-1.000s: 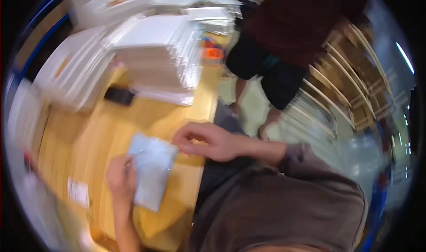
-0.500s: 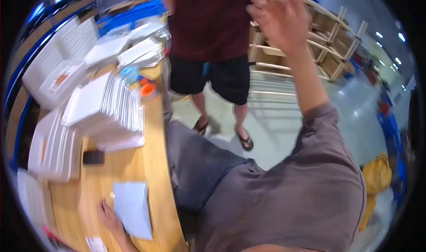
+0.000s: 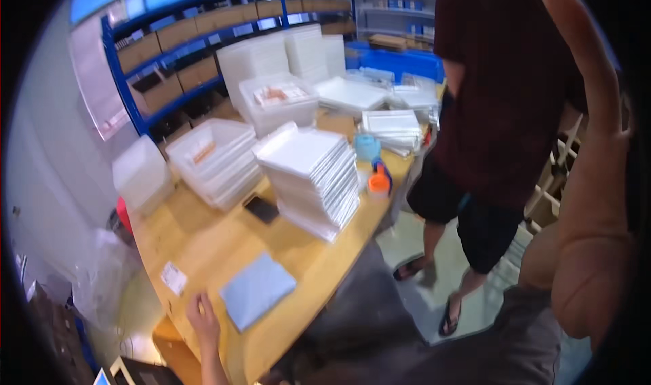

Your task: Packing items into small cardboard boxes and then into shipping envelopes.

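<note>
My left hand (image 3: 205,320) rests by the table's near edge, palm side partly up and fingers loosely bent, with nothing visible in it. Just right of it lies a flat light-blue package (image 3: 258,290), apart from the fingers. A small white label (image 3: 174,278) lies on the wood to the hand's left. My right hand (image 3: 591,73) is raised close to the camera at the right rim. One digit shows stretched upward; the other fingers are hidden or blurred. No object shows in that hand.
On the wooden table (image 3: 312,259) stand a tall stack of white flat packs (image 3: 305,175), a dark phone (image 3: 262,208), translucent bins (image 3: 217,161), and an orange tape roll (image 3: 378,183). A person (image 3: 502,93) in a dark red shirt stands beyond the table's right edge. Blue shelving (image 3: 129,103) holds cardboard boxes.
The view has swung left, showing more shelving and wall. My right hand has come nearer the camera at the right. My left hand stays beside the package, its fingers now more bent.
</note>
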Demonstrator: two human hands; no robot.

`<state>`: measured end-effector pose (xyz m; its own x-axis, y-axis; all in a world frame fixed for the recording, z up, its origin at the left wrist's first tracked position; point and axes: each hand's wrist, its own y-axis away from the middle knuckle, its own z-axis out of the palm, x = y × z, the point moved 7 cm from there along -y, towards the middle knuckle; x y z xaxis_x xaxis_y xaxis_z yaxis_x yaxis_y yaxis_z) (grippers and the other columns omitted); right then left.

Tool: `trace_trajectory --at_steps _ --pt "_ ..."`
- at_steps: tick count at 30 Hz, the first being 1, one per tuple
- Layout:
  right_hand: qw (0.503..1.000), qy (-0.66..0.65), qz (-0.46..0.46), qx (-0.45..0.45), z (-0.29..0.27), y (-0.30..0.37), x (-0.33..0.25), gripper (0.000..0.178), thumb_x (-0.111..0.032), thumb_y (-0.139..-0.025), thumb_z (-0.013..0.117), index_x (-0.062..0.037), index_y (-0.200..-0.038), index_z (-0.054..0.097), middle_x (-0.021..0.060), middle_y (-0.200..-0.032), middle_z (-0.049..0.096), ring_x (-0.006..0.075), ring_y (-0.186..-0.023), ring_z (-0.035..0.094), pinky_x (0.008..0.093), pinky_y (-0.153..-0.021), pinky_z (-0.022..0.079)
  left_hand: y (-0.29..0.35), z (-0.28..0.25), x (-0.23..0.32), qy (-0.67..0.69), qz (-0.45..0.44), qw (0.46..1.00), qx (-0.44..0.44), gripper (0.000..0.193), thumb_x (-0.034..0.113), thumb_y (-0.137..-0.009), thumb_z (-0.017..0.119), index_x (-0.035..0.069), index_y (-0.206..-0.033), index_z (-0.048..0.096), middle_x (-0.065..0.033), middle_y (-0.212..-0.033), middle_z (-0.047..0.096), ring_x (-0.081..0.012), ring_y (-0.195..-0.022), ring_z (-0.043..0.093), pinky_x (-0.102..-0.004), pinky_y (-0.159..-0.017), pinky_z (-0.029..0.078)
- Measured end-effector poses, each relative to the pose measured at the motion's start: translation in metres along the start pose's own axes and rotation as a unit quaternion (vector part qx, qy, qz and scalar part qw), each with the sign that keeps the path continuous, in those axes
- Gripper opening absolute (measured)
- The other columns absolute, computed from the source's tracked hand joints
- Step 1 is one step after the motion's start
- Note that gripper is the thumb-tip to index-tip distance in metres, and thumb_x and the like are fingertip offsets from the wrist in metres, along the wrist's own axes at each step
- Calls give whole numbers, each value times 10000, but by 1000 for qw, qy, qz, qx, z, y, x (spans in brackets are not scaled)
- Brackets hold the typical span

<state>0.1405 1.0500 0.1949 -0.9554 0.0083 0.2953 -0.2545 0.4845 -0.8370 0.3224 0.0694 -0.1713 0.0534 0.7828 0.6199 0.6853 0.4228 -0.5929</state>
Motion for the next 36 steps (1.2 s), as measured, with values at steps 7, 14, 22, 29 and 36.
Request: trace_trajectory --at_steps 7,14,22,29,36 --pt "997 13 -73 -12 385 -230 -173 818 -499 -885 729 -189 -1554 373 218 -1471 477 443 -1213 548 596 -1075 436 149 -2 -139 -64 -241 967 42 305 202 -1043 541 -49 -1156 673 -203 -1032 698 -335 -938 647 -376 -868 519" --pt "954 -274 121 -32 511 -204 -105 864 -468 -873 742 -202 -1584 330 218 -1531 421 450 -1234 534 596 -1092 422 100 11 -35 26 -209 963 165 226 136 -1030 553 -44 -1077 681 -87 -938 699 -165 -841 632 -288 -803 514" --pt "745 -413 523 0 793 26 -100 711 16 -922 563 -58 -1572 284 159 -1496 418 255 -1172 548 386 -1015 468 104 10 -63 75 -250 945 197 165 85 -1005 623 -52 -1091 651 -97 -955 690 -151 -838 644 -258 -776 526" --pt "829 -300 458 -114 806 63 -157 521 -3 -862 616 -28 -1374 518 148 -1381 512 312 -1162 547 404 -1021 447 115 -49 -128 104 -309 885 332 145 101 -1010 605 12 -1124 613 -54 -875 611 -138 -754 596 -257 -724 512" --pt "871 -226 376 -223 822 44 -166 478 -48 -807 670 -56 -1280 597 135 -1308 559 347 -1146 546 428 -997 438 95 -113 -193 -532 -342 774 20 270 175 -999 541 104 -1236 651 -133 -1280 603 -389 -1160 550 -470 -990 479"
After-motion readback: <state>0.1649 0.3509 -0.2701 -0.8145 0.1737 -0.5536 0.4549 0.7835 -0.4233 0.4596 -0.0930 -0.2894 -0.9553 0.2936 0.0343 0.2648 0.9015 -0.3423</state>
